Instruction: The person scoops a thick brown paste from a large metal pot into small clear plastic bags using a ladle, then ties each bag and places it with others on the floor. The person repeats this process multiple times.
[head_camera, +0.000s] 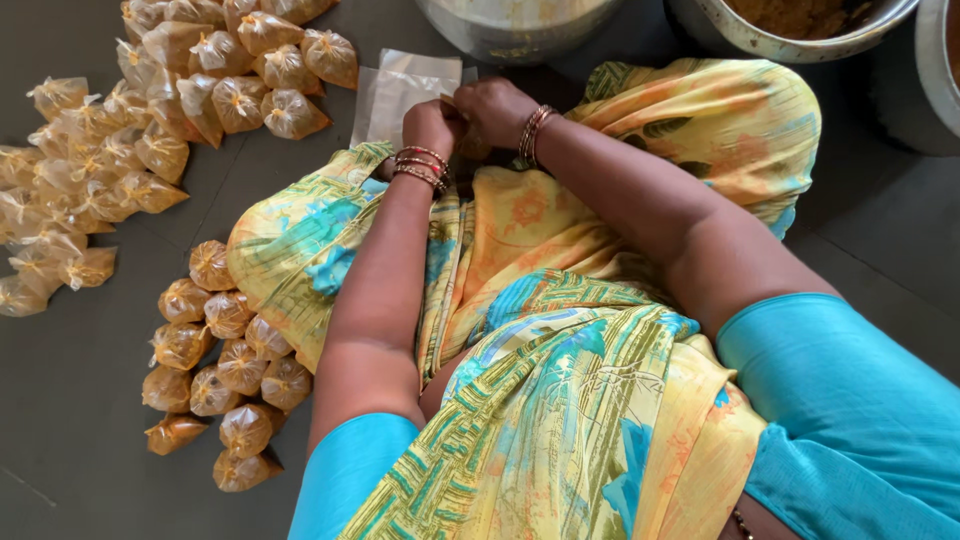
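My left hand (432, 125) and my right hand (495, 108) meet above my lap, fingers pinched together. Between them sits a small packet (470, 148) with brownish filling, mostly hidden by the fingers. Both wrists wear bangles. Just beyond the hands, a flat stack of empty clear plastic bags (400, 88) lies on the dark floor. My yellow, green and blue patterned cloth (560, 330) covers my lap and knees.
Several tied packets of orange-brown powder lie in heaps on the floor: far left (80, 190), upper left (235, 70) and by my left knee (220, 360). A metal bowl of pale powder (520, 35), a bowl of brown powder (800, 30) and a third vessel's rim (940, 70) stand beyond.
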